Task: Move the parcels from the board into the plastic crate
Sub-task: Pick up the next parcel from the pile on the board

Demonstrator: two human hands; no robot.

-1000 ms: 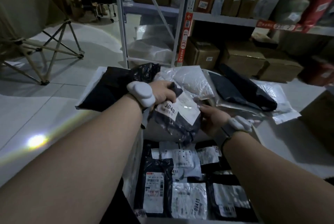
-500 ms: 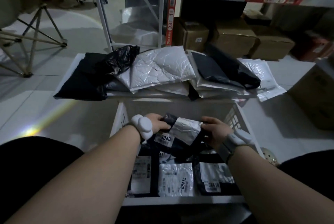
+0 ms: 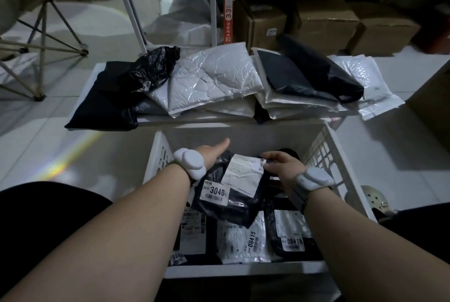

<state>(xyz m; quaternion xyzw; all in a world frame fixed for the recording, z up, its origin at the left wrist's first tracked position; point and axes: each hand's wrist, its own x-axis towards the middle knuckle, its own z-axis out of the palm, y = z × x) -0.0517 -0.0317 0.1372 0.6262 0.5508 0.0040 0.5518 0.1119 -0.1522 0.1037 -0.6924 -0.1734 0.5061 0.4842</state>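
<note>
A black parcel (image 3: 233, 197) labelled 3040 lies tilted on top of the parcels inside the white plastic crate (image 3: 243, 269). My left hand (image 3: 210, 153) is at its left edge with the thumb sticking out straight; its fingers are hidden under the parcel. My right hand (image 3: 280, 167) pinches the parcel's right edge at the white label. Under it lie a white parcel (image 3: 246, 241) marked 08415 and a black one (image 3: 292, 236) marked 08416. Beyond the crate, the white board (image 3: 194, 120) carries a crumpled black bag (image 3: 153, 68), a white bubble mailer (image 3: 214, 75) and a dark parcel (image 3: 304, 75).
A metal rack post (image 3: 227, 2) and cardboard boxes (image 3: 263, 21) stand behind the board. A folding chair frame (image 3: 41, 46) is at the left, another box (image 3: 433, 97) at the right. A pale shoe (image 3: 375, 198) lies beside the crate's right wall.
Both hands have carried the 3040 parcel from over the board down into the crate. My left thumb has lifted off the parcel.
</note>
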